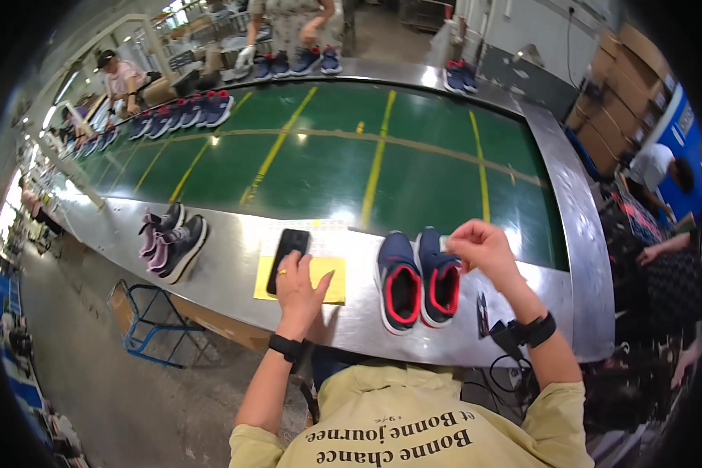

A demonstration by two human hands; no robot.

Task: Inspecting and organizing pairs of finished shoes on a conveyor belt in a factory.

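Observation:
My left hand point(298, 287) lies with fingers spread over the lower part of a black smartphone point(292, 240). The phone rests on a yellow sheet point(332, 282) and a white printed sheet point(327, 238). A pair of navy shoes with red lining stands on the metal ledge before me: a left one point(396, 261) and a right one point(437, 261), toes pointing away. Beside the right shoe's upper, my right hand point(482, 248) is closed in a pinch; what its fingertips hold, if anything, is too small to make out. Small dark snips point(482, 313) lie near my right wrist.
A green conveyor belt point(327, 175) with yellow lines runs beyond the metal ledge. Black-and-lilac shoes point(175, 242) stand at left. More navy shoes point(183, 113) line the far side, where people work. A blue-framed stool point(152, 324) stands on the floor at left.

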